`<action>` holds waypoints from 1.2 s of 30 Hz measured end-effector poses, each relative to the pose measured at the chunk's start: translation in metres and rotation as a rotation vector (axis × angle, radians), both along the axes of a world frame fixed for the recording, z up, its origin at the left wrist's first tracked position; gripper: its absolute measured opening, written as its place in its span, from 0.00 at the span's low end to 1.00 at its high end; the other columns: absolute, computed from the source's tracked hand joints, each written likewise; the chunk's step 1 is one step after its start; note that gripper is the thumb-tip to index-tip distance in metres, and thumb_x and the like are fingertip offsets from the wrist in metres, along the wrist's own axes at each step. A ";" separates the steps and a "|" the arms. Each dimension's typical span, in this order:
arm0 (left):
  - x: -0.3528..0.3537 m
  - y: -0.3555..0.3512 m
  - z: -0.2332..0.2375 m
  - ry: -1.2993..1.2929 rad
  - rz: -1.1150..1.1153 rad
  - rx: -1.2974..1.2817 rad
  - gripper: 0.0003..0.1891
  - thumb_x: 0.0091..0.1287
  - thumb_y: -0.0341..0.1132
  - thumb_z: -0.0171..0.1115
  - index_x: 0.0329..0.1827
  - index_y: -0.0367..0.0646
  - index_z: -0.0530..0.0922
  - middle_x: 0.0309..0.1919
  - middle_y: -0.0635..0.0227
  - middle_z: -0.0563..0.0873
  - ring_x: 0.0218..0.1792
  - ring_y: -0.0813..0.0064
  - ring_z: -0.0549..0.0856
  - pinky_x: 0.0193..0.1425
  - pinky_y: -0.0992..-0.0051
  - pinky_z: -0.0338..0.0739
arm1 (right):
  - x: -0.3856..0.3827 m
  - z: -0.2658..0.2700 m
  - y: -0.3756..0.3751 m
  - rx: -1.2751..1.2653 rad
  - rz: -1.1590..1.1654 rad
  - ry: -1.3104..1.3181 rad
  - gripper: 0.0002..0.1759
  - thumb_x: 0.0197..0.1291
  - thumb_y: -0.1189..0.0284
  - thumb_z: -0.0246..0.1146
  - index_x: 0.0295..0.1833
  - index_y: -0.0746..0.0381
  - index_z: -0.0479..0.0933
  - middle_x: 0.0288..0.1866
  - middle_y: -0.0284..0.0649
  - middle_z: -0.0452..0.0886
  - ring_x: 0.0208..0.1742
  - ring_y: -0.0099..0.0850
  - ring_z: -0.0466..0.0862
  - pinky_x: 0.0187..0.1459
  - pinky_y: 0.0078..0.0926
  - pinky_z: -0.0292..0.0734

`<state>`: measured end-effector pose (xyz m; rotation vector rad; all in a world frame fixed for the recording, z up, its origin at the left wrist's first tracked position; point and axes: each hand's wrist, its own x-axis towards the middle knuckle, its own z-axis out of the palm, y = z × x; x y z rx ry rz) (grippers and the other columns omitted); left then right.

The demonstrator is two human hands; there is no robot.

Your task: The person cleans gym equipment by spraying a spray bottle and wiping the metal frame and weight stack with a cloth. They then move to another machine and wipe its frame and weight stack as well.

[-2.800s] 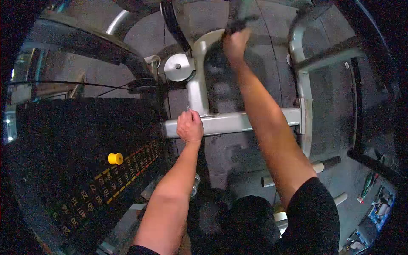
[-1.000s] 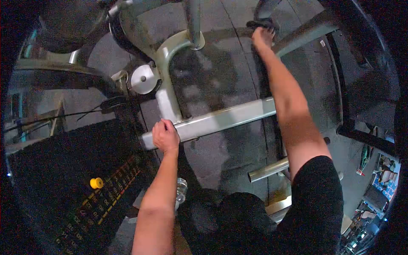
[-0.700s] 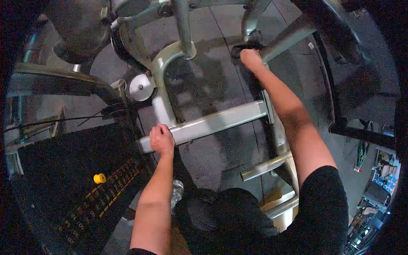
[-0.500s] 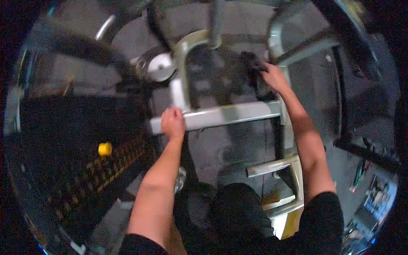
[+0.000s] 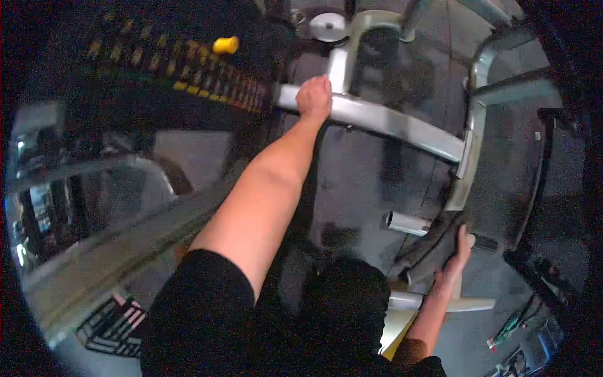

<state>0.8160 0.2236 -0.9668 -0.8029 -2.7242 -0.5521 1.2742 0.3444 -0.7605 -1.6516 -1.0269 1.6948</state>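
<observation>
My left hand (image 5: 314, 97) is closed at the left end of a silver metal bar (image 5: 396, 122), part of a gym machine frame, and rests on it. Lower right, my right hand (image 5: 460, 256) is at the curved side of the frame, against a dark grey cloth-like piece (image 5: 433, 242) that lies across the metal. Its fingers are partly hidden, and the dark piece's exact kind is hard to make out. Beside that piece a short silver tube (image 5: 407, 223) sticks out to the left.
A white round disc (image 5: 328, 27) sits beyond the bar. A yellow knob-like piece (image 5: 226, 44) lies above a dark rack with yellow marks (image 5: 201, 91). Another machine's rail (image 5: 94, 169) runs at left. A black upright frame (image 5: 537, 182) stands at right.
My right hand and the dark piece have come from the far upper right of the frame down toward my body. My left hand stays on the bar. The view has turned left and down.
</observation>
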 end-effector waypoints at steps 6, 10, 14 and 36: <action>-0.018 -0.022 0.055 -0.515 -0.199 -0.105 0.23 0.75 0.48 0.52 0.47 0.36 0.86 0.48 0.43 0.88 0.52 0.42 0.86 0.60 0.51 0.80 | -0.005 -0.005 0.011 0.096 0.161 0.108 0.28 0.72 0.58 0.67 0.69 0.64 0.76 0.67 0.42 0.80 0.65 0.35 0.79 0.67 0.35 0.72; 0.033 -0.094 0.160 -0.646 -0.310 -0.251 0.26 0.71 0.54 0.62 0.55 0.39 0.86 0.49 0.48 0.90 0.52 0.49 0.88 0.61 0.56 0.81 | -0.008 -0.026 0.011 0.021 0.064 0.173 0.28 0.70 0.60 0.69 0.69 0.63 0.76 0.69 0.42 0.79 0.67 0.35 0.79 0.66 0.36 0.74; 0.095 -0.176 0.202 -0.312 -0.216 -0.489 0.36 0.63 0.59 0.72 0.61 0.35 0.82 0.58 0.49 0.87 0.58 0.48 0.87 0.64 0.56 0.80 | 0.010 -0.012 -0.007 -0.015 -0.065 0.249 0.20 0.67 0.63 0.72 0.60 0.60 0.80 0.58 0.38 0.84 0.49 0.23 0.84 0.41 0.20 0.78; 0.263 -0.215 0.247 -0.614 -0.199 -0.564 0.20 0.69 0.48 0.68 0.44 0.36 0.85 0.38 0.43 0.89 0.44 0.40 0.88 0.48 0.50 0.81 | 0.221 0.127 -0.250 -0.366 -0.355 -0.168 0.21 0.69 0.61 0.71 0.58 0.64 0.80 0.51 0.35 0.85 0.49 0.27 0.82 0.54 0.29 0.77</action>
